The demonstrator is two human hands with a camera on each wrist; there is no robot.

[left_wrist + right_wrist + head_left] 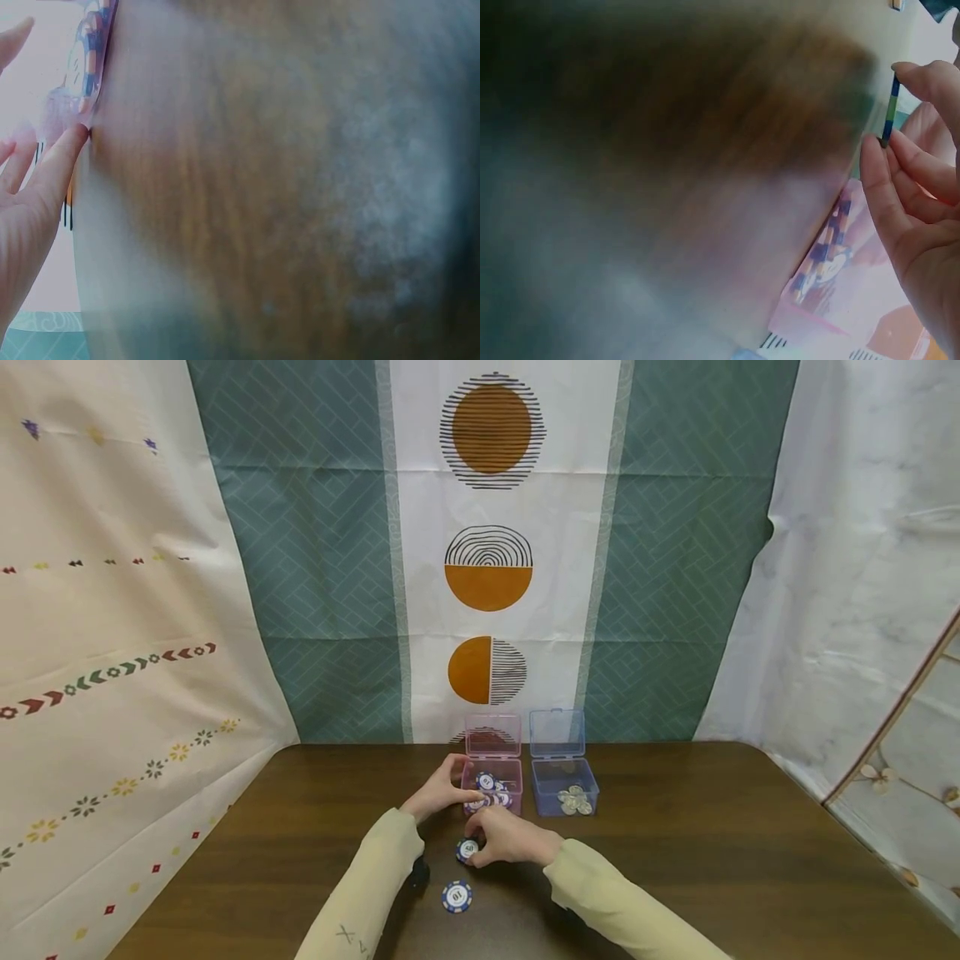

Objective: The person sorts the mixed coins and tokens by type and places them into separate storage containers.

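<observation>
My left hand (437, 791) rests at the left side of a pink clear plastic box (513, 770). Its fingers are extended and touch the wall, as the left wrist view shows. Several blue-and-white poker chips (486, 782) lie inside the box, whose lid (492, 737) stands raised. In front of the box, my right hand (513, 837) pinches a poker chip (467, 850) marked 50 by its edges between thumb and fingers. The right wrist view shows that chip (891, 111) edge-on. Nearer to me, another poker chip (457, 897) marked 10 lies flat on the table.
A blue clear box (542, 795) with its lid up stands to the right of the pink one. Several silvery coin-like discs (576, 802) are in it. Both stand on a dark wooden table (697, 843), with a patterned curtain (330, 610) behind its far edge.
</observation>
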